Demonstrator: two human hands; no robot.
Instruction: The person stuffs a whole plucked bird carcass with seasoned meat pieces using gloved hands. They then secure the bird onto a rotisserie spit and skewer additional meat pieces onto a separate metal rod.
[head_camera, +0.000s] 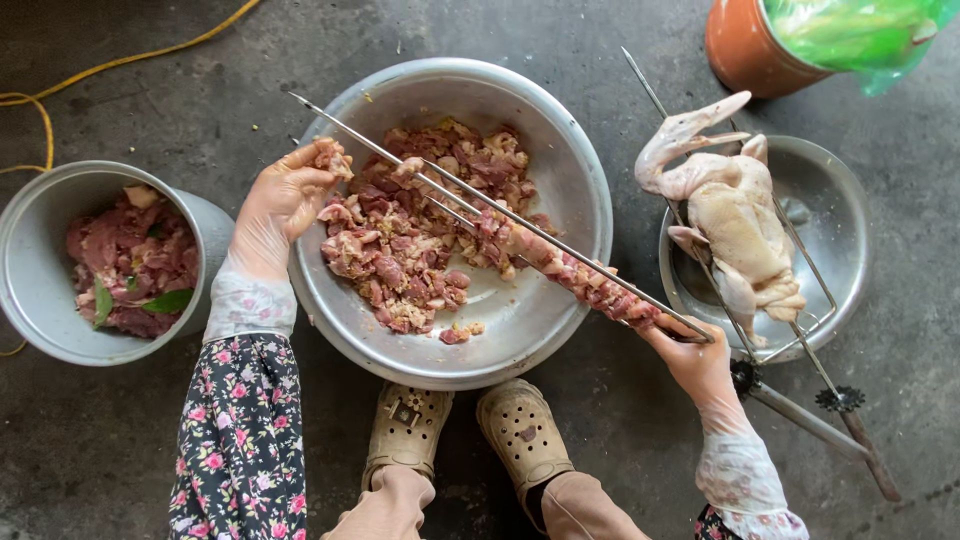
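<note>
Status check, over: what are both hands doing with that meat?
Left hand pinching a raw meat piece. Right hand gripping long metal skewer, partly loaded with meat, over big steel bowl. Nothing blocking.

Pretty even daylight here, soft and diffuse, nothing harsh. Shadows are faint, just a bit of dark under the big metal bowl (452, 215) and the smaller pot (60, 190). The bowl's inner wall picks up a mild sheen, no blown-out glare. Focus is sharp almost everywhere; the green plastic bag (860, 35) at the top right corner looks slightly soft. Colours look natural, and edge distortion is barely noticeable.
</note>
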